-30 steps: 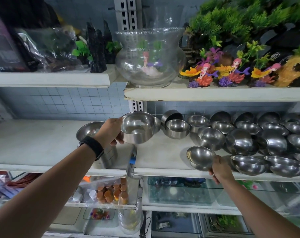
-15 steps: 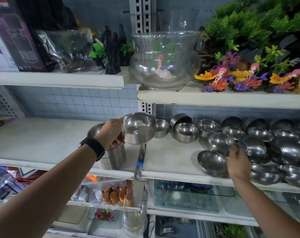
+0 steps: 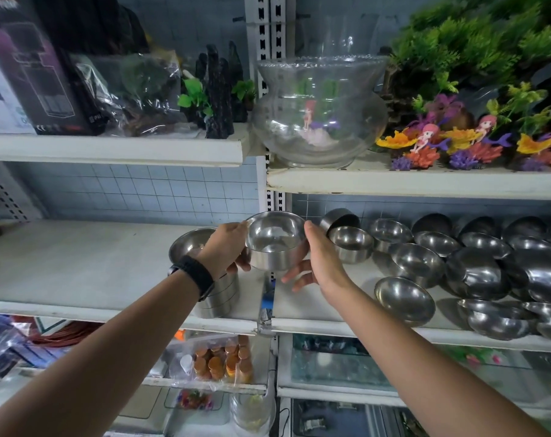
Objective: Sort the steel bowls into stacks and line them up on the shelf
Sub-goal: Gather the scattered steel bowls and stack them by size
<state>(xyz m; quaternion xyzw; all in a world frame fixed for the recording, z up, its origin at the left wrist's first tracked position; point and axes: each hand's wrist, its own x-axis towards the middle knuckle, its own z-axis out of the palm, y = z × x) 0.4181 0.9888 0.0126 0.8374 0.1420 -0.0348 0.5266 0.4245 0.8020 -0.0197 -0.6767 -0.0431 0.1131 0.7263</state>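
Top left, a black carton (image 3: 37,74) with purple panels, small print along its lower edge, too tiny to read. Down at the shelf joint, a blue tag (image 3: 267,296), lettering blurred, no reading that either.

Containers next. On the upper shelf, a clear glass fishbowl (image 3: 321,111) with a frilled rim, one pink-haired mermaid figurine (image 3: 310,119) inside on a pale base. To its right, more mermaid figurines (image 3: 425,138) perched on bright coral, under green plastic plants (image 3: 476,42). Lower down, a clear bag (image 3: 223,364) packed with brown-capped pieces, and glass tanks (image 3: 331,364) off to its right.

And now the action: steel bowl (image 3: 275,241), straight-walled, upright, empty, held clear above the middle shelf (image 3: 78,269), right over the joint. Clamped on its left wall, the left hand (image 3: 226,247), thumb up by the rim, black wristband (image 3: 193,272) on the wrist. Cupped round its right side, the right hand (image 3: 323,260), thumb against the rim, fingers (image 3: 296,277) spread beneath the base. Just left and lower, partly behind the left wrist, a stack of bowls (image 3: 219,298) standing near the shelf's front edge. Over on the right, loose bowls (image 3: 416,263) scattered across the shelf, some tilted, some nested, several touching.
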